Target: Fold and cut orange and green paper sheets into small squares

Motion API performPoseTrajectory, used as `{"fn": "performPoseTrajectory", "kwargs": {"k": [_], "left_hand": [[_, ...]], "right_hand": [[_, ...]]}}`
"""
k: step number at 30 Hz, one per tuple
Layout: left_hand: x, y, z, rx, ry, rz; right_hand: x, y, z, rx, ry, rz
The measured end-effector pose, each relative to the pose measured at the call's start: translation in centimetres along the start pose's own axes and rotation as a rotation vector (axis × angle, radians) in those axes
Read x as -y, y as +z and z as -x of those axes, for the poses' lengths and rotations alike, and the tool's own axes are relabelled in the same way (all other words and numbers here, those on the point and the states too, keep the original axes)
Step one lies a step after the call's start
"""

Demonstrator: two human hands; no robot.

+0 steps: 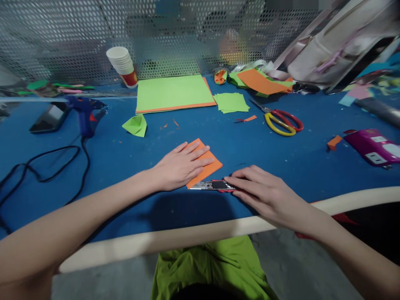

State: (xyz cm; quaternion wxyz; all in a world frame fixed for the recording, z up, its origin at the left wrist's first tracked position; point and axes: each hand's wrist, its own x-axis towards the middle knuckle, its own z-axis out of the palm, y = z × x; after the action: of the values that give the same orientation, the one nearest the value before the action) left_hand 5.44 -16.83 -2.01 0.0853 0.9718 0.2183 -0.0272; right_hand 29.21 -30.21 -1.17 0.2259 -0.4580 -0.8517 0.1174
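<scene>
My left hand (179,166) lies flat, fingers spread, on a folded piece of orange paper (214,162) near the front of the blue table. In my right hand (265,191) is a utility knife (220,185) with a red and black handle. Its blade points left and meets the lower corner of the orange paper; whether it is inside a fold I cannot tell. Up and to the left of my left hand sits a folded green paper piece (136,125). Scissors (281,121) with red and yellow handles rest beyond my right hand.
Green and orange sheets (175,93) lie at the back beside small green squares (231,102). Stacked paper cups (122,64) stand against the perforated metal panel (168,37). A corded blue glue gun (83,112) is at left, a purple power adapter (373,146) at right.
</scene>
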Motion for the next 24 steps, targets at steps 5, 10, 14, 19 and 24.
{"fn": "performPoseTrajectory", "kwargs": {"k": [5, 10, 14, 19, 24], "left_hand": [[-0.1, -0.2, 0.0, 0.014, -0.004, 0.004], [-0.1, -0.2, 0.0, -0.003, 0.002, 0.033], [0.2, -0.3, 0.3, -0.093, -0.009, 0.168], [0.4, -1.4, 1.0, -0.299, -0.155, 0.398], [1.1, -2.9, 1.5, -0.418, -0.274, 0.445]], "right_hand": [[0.5, 0.1, 0.0, 0.008, -0.007, -0.004], [0.8, -1.3, 0.8, 0.048, 0.002, -0.11], [-1.1, -2.5, 1.0, -0.089, 0.161, -0.087], [-5.7, -2.2, 0.0, -0.286, 0.269, 0.188], [-7.5, -1.8, -1.0, -0.18, 0.24, 0.419]]}}
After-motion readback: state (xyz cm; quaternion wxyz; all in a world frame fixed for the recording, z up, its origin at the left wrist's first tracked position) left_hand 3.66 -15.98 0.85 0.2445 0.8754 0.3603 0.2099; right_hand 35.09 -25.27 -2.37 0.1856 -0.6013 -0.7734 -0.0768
